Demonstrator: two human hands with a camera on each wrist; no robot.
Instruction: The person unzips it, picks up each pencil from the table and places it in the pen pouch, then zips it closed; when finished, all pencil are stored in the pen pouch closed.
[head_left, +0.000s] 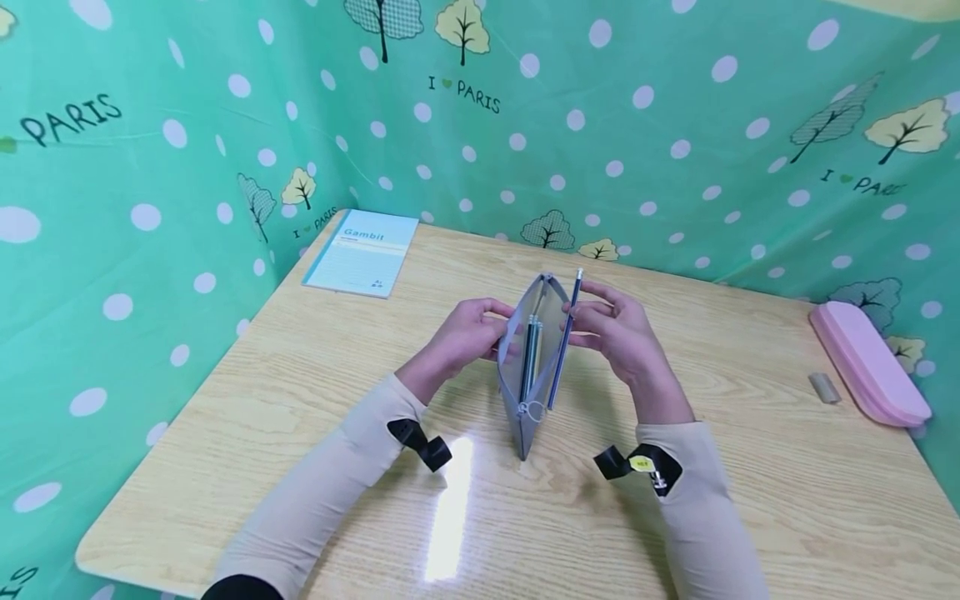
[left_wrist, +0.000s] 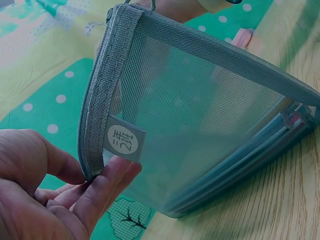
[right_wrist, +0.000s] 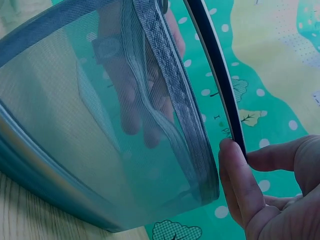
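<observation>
A grey-blue mesh zipper pouch [head_left: 523, 433] stands on the table with its top unzipped and spread apart. Several pencils [head_left: 531, 358] lie inside, their ends showing through the opening. My left hand [head_left: 467, 337] pinches the pouch's left rim beside a small fabric label [left_wrist: 124, 139], thumb on one side and fingers on the other. On the other side, my right hand [head_left: 617, 333] pinches a dark blue pencil [head_left: 562, 354] between thumb and fingers. That pencil is outside the pouch, alongside its right rim. In the right wrist view the pencil [right_wrist: 217, 62] appears curved.
A light blue notebook [head_left: 363, 254] lies at the table's back left. Toward the right edge are a pink pencil case [head_left: 870, 362] and a small grey block [head_left: 825, 387], like an eraser. A green patterned curtain [head_left: 570, 150] hangs behind the table [head_left: 720, 517].
</observation>
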